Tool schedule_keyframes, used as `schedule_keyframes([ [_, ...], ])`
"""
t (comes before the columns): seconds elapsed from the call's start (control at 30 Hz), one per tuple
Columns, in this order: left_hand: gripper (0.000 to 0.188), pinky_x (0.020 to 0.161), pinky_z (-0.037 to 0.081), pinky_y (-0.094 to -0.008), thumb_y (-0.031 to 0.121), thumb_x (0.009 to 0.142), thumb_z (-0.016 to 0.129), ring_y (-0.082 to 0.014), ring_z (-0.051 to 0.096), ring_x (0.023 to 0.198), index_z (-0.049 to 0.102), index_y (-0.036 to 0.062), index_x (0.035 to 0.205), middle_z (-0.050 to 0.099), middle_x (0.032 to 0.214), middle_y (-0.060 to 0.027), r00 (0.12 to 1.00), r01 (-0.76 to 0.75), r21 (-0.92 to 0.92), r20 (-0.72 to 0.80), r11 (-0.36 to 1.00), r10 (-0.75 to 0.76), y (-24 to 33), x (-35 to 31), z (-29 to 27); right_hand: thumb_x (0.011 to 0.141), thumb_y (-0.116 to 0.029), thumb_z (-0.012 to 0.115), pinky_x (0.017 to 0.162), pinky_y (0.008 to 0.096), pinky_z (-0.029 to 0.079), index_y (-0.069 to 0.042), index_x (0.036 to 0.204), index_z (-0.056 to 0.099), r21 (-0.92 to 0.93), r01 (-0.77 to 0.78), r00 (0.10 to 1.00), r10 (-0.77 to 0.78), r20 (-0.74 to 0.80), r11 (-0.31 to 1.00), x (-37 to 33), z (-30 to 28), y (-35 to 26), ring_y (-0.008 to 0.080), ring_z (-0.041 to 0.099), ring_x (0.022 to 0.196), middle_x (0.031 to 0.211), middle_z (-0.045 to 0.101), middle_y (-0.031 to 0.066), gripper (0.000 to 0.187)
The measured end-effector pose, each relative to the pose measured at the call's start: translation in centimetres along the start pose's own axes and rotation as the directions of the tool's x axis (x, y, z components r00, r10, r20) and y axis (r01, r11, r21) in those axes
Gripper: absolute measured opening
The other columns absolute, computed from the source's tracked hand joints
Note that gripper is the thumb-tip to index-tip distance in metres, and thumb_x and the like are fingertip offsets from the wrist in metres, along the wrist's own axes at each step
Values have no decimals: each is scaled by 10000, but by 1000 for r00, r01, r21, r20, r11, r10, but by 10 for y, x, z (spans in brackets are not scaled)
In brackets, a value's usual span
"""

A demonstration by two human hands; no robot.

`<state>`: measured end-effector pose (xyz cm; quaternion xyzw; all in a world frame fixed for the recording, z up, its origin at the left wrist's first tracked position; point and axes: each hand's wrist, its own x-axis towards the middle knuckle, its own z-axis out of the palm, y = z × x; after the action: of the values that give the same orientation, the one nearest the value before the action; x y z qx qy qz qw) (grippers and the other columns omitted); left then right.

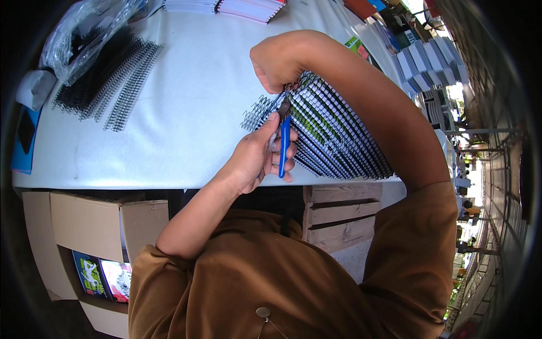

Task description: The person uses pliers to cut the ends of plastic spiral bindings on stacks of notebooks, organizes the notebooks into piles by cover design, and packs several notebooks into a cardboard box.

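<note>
Blue-handled wire cutters (284,146) are gripped in my left hand (254,158), with the dark jaws pointing away from me. Those jaws are at the edge of a fanned stack of spiral-bound notebooks (339,127), whose black wire spines lie in rows. Loose ends of wire coils (258,110) stick out past the stack's left side. My right arm bends around the far side of the stack. At its end, my right hand (278,61) is closed and bent down beside the cutters' tip. What its fingers pinch is hidden behind the hand.
Black wire coils (132,79) lie at the left beside a clear plastic bag (84,42). More bound books (248,8) sit at the far edge, and stacked books (429,65) stand at right. An open cardboard box (84,217) is below the table's left side, near a wooden crate (341,212).
</note>
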<state>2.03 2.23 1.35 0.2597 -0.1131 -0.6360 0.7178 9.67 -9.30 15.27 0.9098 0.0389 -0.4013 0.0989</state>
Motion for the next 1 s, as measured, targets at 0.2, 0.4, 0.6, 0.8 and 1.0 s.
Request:
schedule_keyframes([
  [0.2, 570, 671, 535, -377, 526, 956, 274, -245, 613, 770, 513, 23, 1074, 573, 822, -100, 987, 36, 112, -162, 993, -18, -3, -9, 18, 649, -28, 703, 653, 320, 489, -16, 861, 701, -52, -6, 1000, 7, 10, 999, -10, 1, 0, 217, 638, 747, 815, 679, 134, 212],
  [0.4, 573, 794, 492, -373, 523, 957, 277, -251, 608, 947, 502, 19, 1114, 600, 933, -119, 999, 21, -11, -26, 1000, -21, 4, -1, 14, 680, 30, 670, 663, 310, 500, -18, 931, 696, 25, 100, 982, -103, 158, 995, -1, -10, 14, 196, 649, 767, 860, 683, 127, 256],
  [0.6, 555, 663, 524, -367, 518, 957, 285, -229, 602, 733, 510, 23, 1068, 571, 811, -100, 992, 3, 92, -124, 996, 8, 9, 4, 13, 685, 59, 651, 662, 278, 512, 8, 970, 678, 284, 90, 974, -144, 174, 955, 8, -6, 30, 173, 647, 747, 852, 682, 131, 291],
  [0.8, 549, 615, 513, -342, 529, 953, 294, -201, 567, 666, 509, 32, 1041, 537, 773, -79, 984, 2, 193, -176, 981, 33, 5, -8, 20, 654, 17, 670, 633, 280, 504, 11, 957, 679, 408, 80, 988, -127, 89, 910, 5, -2, 34, 165, 639, 731, 837, 679, 115, 302],
  [1.0, 558, 618, 509, -337, 521, 958, 280, -222, 589, 715, 502, 19, 1058, 538, 778, -83, 986, -13, 81, -166, 997, 26, 15, -1, 32, 651, -91, 669, 610, 298, 482, -11, 870, 691, 236, 56, 995, -73, 63, 970, -15, -10, 27, 158, 621, 697, 776, 674, 82, 234],
])
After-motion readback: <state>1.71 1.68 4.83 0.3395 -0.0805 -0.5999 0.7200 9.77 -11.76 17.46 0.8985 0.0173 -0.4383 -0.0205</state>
